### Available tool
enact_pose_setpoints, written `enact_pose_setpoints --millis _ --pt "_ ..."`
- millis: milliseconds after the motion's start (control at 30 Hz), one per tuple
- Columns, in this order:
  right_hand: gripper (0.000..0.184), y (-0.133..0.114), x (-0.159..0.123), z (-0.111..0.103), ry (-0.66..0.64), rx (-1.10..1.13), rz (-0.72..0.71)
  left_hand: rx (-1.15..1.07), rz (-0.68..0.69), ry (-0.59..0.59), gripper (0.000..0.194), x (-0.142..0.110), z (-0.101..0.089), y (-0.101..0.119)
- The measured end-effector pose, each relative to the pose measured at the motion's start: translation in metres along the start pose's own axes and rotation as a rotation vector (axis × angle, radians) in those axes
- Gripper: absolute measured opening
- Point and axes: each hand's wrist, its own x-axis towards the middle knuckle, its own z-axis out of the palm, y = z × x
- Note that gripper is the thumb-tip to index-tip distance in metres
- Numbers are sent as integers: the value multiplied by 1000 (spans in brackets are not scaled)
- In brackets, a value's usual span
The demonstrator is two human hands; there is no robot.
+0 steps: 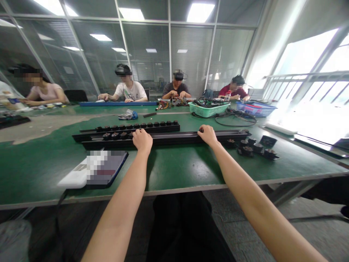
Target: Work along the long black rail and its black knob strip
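Note:
A long black track rail (174, 138) lies across the green table in front of me. My left hand (143, 140) rests on its middle left, fingers curled down beside a row of black round lamp-like units (115, 135) seated in the channel; what the fingertips grip is hidden. Farther right, my right hand (208, 135) has its fingers closed around a small black part (201, 128) at the rail, mostly covered by the fingers. Behind runs another black rail (160, 128) carrying a row of similar units. Several loose black units (257, 147) lie by the right end.
A phone (114, 169) and a white device (79, 174) lie front left. Beyond the rails are a crumpled grey-blue cloth (128, 115), a green basket (208, 110) of cables, and a blue basket (256, 109). Several people sit along the far side.

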Motion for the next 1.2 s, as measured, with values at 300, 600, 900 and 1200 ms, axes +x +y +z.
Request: enact_pose_setpoints --millis 300,600,900,1200 --pt "20 8 1 -2 4 -55 88 0 3 2 41 1 2 0" --pt "27 6 0 -8 14 -105 167 7 4 -7 42 0 -1 2" --pt "36 0 -4 -18 -56 -210 233 12 9 -8 42 -1 -2 2" --pt "44 -4 -6 -19 -57 -243 268 9 10 -9 41 1 0 1"
